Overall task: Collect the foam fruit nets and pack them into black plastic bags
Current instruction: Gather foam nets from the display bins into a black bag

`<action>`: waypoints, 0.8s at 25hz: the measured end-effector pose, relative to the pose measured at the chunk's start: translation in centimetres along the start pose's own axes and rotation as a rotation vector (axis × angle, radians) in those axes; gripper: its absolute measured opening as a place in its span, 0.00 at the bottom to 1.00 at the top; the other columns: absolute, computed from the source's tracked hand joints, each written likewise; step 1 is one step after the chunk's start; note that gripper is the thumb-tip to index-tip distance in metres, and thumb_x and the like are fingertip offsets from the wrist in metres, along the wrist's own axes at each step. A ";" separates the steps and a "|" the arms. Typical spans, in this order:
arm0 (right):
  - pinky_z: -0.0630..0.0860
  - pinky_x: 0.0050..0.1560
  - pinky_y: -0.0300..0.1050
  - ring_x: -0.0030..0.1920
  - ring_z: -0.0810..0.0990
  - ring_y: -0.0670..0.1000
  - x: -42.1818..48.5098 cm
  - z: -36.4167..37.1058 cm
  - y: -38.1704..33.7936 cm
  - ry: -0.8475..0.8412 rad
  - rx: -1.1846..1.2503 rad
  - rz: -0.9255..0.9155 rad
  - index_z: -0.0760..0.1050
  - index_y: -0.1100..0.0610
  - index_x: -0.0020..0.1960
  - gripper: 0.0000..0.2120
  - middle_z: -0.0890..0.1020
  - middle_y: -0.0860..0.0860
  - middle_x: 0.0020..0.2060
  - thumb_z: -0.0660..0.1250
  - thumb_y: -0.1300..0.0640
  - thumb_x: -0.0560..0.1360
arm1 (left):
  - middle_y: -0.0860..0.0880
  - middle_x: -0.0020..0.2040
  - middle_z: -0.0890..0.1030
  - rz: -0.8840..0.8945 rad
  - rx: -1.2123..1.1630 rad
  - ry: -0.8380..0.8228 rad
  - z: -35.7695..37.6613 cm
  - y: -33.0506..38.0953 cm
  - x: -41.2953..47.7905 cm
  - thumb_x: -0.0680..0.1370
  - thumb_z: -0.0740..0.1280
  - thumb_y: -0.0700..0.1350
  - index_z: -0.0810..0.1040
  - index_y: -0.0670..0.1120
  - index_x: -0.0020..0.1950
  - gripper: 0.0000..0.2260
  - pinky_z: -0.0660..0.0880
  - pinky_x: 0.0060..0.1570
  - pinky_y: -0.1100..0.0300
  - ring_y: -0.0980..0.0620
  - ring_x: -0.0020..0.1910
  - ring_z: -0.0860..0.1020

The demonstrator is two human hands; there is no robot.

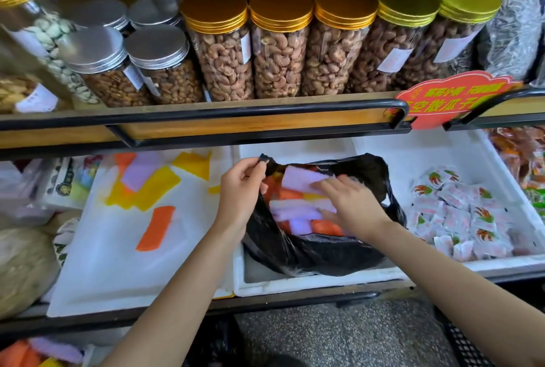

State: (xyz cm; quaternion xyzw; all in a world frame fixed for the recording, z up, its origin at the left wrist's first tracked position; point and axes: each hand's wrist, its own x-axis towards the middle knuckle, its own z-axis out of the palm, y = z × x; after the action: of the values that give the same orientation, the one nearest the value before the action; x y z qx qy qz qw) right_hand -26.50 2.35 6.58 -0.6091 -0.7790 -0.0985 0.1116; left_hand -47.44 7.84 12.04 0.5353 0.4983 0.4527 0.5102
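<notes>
A black plastic bag (318, 251) stands open in a white foam box (295, 285) on the lower shelf. It holds several purple and orange foam nets (298, 210). My left hand (240, 189) pinches the bag's upper left rim and holds it up. My right hand (351, 204) is inside the bag's mouth, its fingers lying on a purple net (298, 179). To the left, on a white sheet (118, 263), lie more loose nets: an orange one (156, 228), several yellow ones (150, 189) and a purple one (141, 172).
Jars of nuts (280, 51) with gold and silver lids fill the upper shelf behind a black rail (236, 111). Small snack packets (460, 216) fill a white box on the right. A red price sign (448, 95) hangs above them. More nets (38, 352) show at bottom left.
</notes>
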 end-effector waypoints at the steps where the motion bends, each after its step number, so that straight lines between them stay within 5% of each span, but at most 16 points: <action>1: 0.77 0.35 0.45 0.40 0.80 0.57 1.2 0.0 0.2 -0.007 -0.020 0.082 0.78 0.57 0.52 0.25 0.82 0.53 0.43 0.81 0.54 0.58 | 0.49 0.33 0.75 0.012 -0.001 -0.014 0.0 0.0 -0.2 0.79 0.63 0.39 0.77 0.43 0.52 0.04 0.69 0.32 0.73 0.59 0.27 0.72; 4: 0.75 0.48 0.50 0.53 0.77 0.58 4.1 -0.2 -0.1 -0.107 -0.048 0.290 0.72 0.55 0.63 0.22 0.79 0.54 0.54 0.73 0.55 0.71 | 0.48 0.31 0.74 0.014 0.017 -0.013 -0.5 -0.3 -0.1 0.79 0.63 0.39 0.77 0.42 0.52 0.05 0.68 0.33 0.73 0.60 0.26 0.72; 11: 0.65 0.65 0.45 0.67 0.70 0.53 2.6 2.9 -3.5 -0.640 0.217 0.290 0.59 0.52 0.74 0.23 0.70 0.51 0.69 0.58 0.51 0.80 | 0.52 0.29 0.75 -0.010 0.054 -0.094 -2.6 -1.2 -0.4 0.79 0.63 0.40 0.77 0.50 0.46 0.07 0.70 0.33 0.72 0.61 0.27 0.73; 17: 0.67 0.56 0.46 0.64 0.71 0.55 2.8 -0.9 -5.6 -0.365 0.176 0.394 0.62 0.54 0.71 0.22 0.71 0.52 0.66 0.61 0.54 0.79 | 0.53 0.35 0.76 0.087 0.142 -0.222 -5.0 -2.7 0.5 0.78 0.64 0.37 0.75 0.48 0.49 0.06 0.71 0.40 0.69 0.61 0.33 0.75; 20: 0.66 0.50 0.46 0.54 0.76 0.59 3.3 -2.3 -9.5 -0.012 0.167 0.334 0.72 0.60 0.61 0.14 0.78 0.57 0.53 0.63 0.60 0.76 | 0.57 0.41 0.77 0.179 0.263 -0.294 -7.7 -3.9 0.4 0.78 0.64 0.38 0.75 0.48 0.52 0.07 0.70 0.45 0.73 0.65 0.41 0.75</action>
State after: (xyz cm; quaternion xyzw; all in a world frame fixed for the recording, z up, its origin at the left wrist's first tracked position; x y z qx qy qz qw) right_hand -36.33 2.46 9.55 -0.7193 -0.6730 -0.0097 0.1718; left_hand -55.29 8.88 8.66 0.6997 0.4235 0.3444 0.4609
